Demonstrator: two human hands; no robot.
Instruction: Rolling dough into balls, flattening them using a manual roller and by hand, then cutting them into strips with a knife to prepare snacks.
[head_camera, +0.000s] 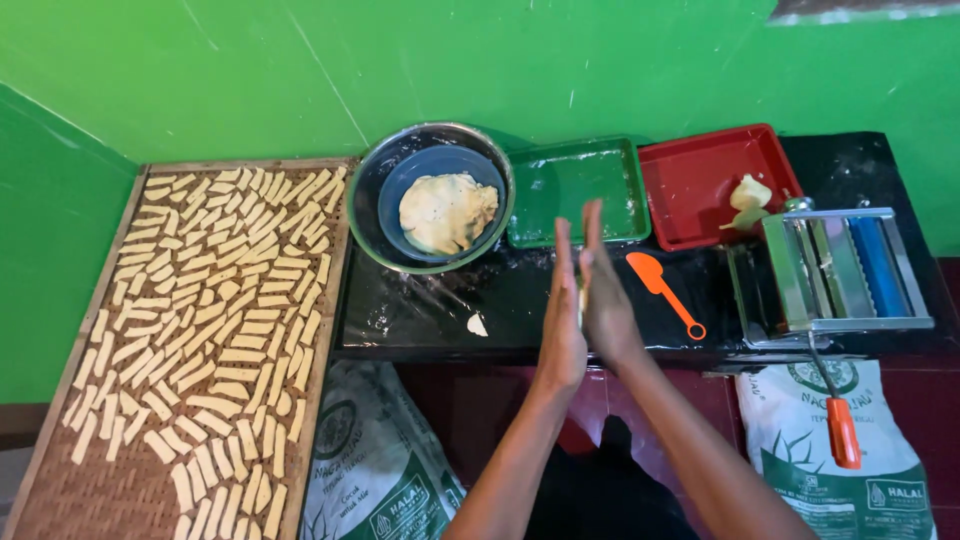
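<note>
My left hand and my right hand are pressed palm to palm above the black tabletop, fingers straight and pointing away. A thin sliver of pale dough shows between the palms. Just behind them a steel bowl holds a blue bowl with a lump of pale dough. A small scrap of dough lies on the table left of my hands. An orange spatula lies to the right.
A woven tray at the left carries several rows of cut dough strips. A green tray and a red tray sit at the back. A metal pasta roller with an orange-handled crank stands at right. Printed sacks lie below.
</note>
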